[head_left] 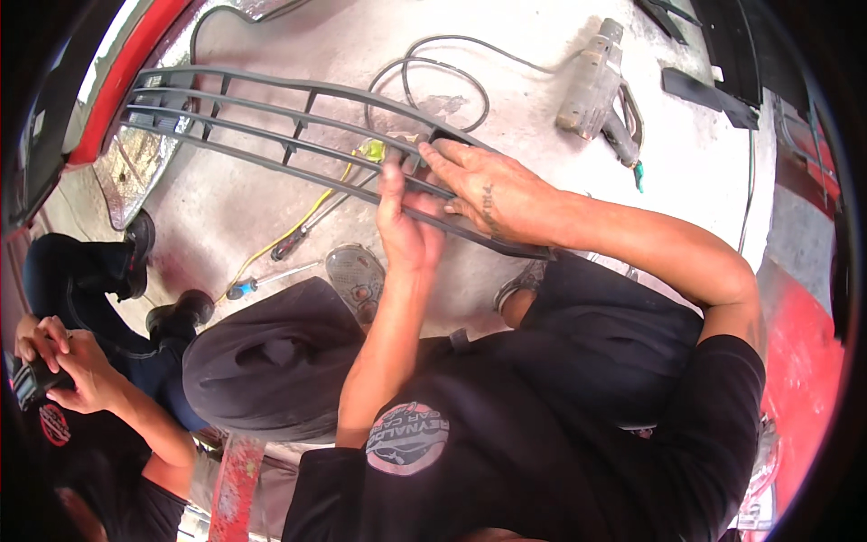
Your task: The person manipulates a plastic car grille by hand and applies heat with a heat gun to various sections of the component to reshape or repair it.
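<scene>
A long black slatted car grille (298,117) stretches across the view, from the upper left to above my lap. My left hand (408,226) holds its lower bars near the right end, fingers curled behind and thumb up. Over the same end lies my right hand (497,190), its fingers bent across the bars beside the left hand. Both hands are close together. Motion blurs the fingertips, and any small part between them is hard to make out.
A grey heat gun (591,86) lies on the pale floor (686,172) at upper right, near a looped black cord (488,90). A blue-handled screwdriver (242,289), a dark-handled screwdriver (291,242) and a yellow cord (262,255) are below the grille. At left, a co-worker's hands (81,366) hold a black device (34,384).
</scene>
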Tool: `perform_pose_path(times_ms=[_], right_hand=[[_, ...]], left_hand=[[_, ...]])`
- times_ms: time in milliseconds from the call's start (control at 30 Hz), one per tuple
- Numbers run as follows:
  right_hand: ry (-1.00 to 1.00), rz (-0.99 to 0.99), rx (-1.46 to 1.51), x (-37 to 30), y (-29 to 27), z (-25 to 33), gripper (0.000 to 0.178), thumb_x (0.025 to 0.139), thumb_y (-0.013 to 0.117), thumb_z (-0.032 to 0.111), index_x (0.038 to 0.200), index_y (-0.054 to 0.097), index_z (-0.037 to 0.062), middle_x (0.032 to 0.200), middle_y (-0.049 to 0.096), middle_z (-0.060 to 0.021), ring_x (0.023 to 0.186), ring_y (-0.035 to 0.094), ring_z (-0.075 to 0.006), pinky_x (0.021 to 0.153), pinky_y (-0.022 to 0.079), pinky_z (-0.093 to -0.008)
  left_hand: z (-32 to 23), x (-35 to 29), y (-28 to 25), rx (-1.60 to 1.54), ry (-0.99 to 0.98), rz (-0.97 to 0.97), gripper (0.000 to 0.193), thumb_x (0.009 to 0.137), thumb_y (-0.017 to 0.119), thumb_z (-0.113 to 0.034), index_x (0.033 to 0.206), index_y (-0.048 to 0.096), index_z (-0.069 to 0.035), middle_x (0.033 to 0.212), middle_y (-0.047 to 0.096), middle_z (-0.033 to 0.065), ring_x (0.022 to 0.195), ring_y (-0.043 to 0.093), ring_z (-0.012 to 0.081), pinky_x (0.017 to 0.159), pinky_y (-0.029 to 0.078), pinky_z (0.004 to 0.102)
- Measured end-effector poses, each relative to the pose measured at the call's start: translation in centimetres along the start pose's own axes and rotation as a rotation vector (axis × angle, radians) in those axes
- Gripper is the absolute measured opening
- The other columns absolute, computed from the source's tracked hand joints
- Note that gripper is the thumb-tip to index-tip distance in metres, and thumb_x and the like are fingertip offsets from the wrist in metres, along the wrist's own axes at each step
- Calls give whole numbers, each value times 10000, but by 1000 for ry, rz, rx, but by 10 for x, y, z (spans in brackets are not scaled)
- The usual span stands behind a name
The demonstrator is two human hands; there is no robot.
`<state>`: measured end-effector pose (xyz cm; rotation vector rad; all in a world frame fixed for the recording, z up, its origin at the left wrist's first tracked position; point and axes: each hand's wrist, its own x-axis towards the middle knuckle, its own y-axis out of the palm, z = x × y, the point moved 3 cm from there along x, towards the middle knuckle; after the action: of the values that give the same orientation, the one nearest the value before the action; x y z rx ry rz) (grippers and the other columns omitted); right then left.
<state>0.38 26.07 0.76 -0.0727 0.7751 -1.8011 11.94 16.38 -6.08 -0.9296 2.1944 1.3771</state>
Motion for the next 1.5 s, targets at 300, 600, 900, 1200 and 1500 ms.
perform_pose_path(times_ms=[300, 600, 900, 1200, 1500], right_hand=[[-53, -96, 302, 38, -53, -59, 528, 1004, 626, 353, 1445, 554, 71, 1319, 654, -156, 960, 701, -295, 833, 563, -408], [115, 267, 800, 43, -14, -27, 587, 1087, 425, 463, 1518, 459, 67, 1273, 681, -139, 1107, 648, -203, 1006, 489, -347], [129, 326, 933, 41, 9, -20, 587, 1093, 381, 468, 1548, 405, 97, 1248, 677, -114, 1000, 699, -209, 859, 614, -384], [197, 264, 806, 44, -4, -39, 738, 1015, 483, 610, 1433, 531, 4, 1209, 682, -158, 1051, 652, -239, 927, 506, -366], [277, 480, 507, 13, -34, -26, 862, 893, 702, 330, 1611, 278, 111, 1457, 530, -196, 1244, 565, -269, 1033, 457, -357]], left_hand=[[-8, -1, 10, -221, -119, 78, 509, 950, 545, -151, 1430, 434, -26, 1439, 505, 179, 1386, 444, 385, 1124, 374, 625], [-22, -14, 9, -56, -59, -92, 361, 994, 582, -264, 1274, 565, -36, 1325, 586, 119, 1310, 494, 320, 1090, 387, 619], [-22, -17, -3, -5, -66, -131, 378, 1012, 549, -251, 1303, 545, -10, 1309, 586, 132, 1270, 518, 313, 1061, 415, 602], [-34, -14, 1, 152, 44, -192, 633, 1032, 488, -551, 1394, 486, -31, 1396, 552, 167, 1293, 523, 350, 1084, 425, 546], [-49, -11, -10, 167, 182, -352, 599, 1050, 455, -545, 1391, 463, -52, 1167, 608, 121, 1100, 588, 282, 925, 479, 443]])
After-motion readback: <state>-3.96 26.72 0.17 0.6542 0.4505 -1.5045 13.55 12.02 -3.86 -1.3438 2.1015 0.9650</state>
